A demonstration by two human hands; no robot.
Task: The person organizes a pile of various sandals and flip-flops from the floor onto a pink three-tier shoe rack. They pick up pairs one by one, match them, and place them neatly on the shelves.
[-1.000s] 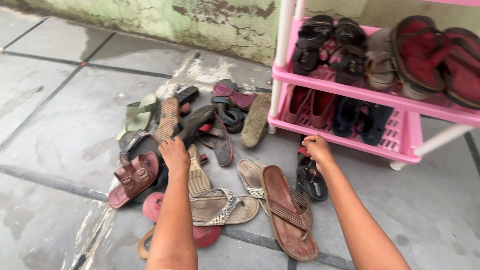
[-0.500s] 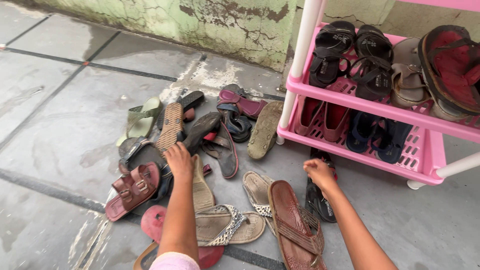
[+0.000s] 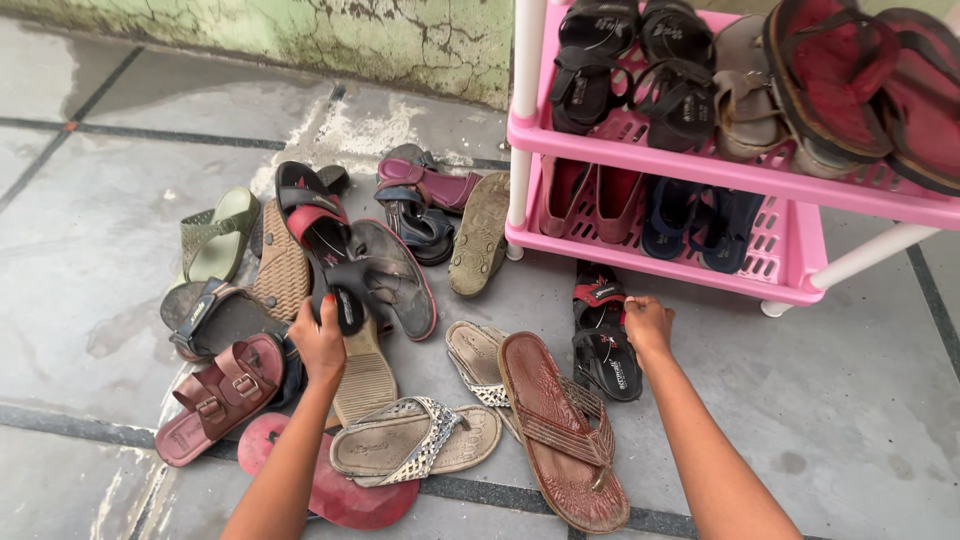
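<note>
black-and-red sandal lifted from the pile

since the earlier frame the left hand (image 3: 320, 343) has turned up a black sandal with a red strap (image 3: 318, 245) that had lain sole-up in the heap; it now grips the heel end, with the toe pointing toward the green wall (image 3: 300, 30). the right hand (image 3: 648, 322) has slid up beside the matching black-and-red sandal (image 3: 603, 335) on the floor (image 3: 850, 400), its fingers curled against that sandal's right edge, just below the pink shoe rack (image 3: 690, 170). a brown flip-flop (image 3: 560, 430) lies between the two arms.
</note>
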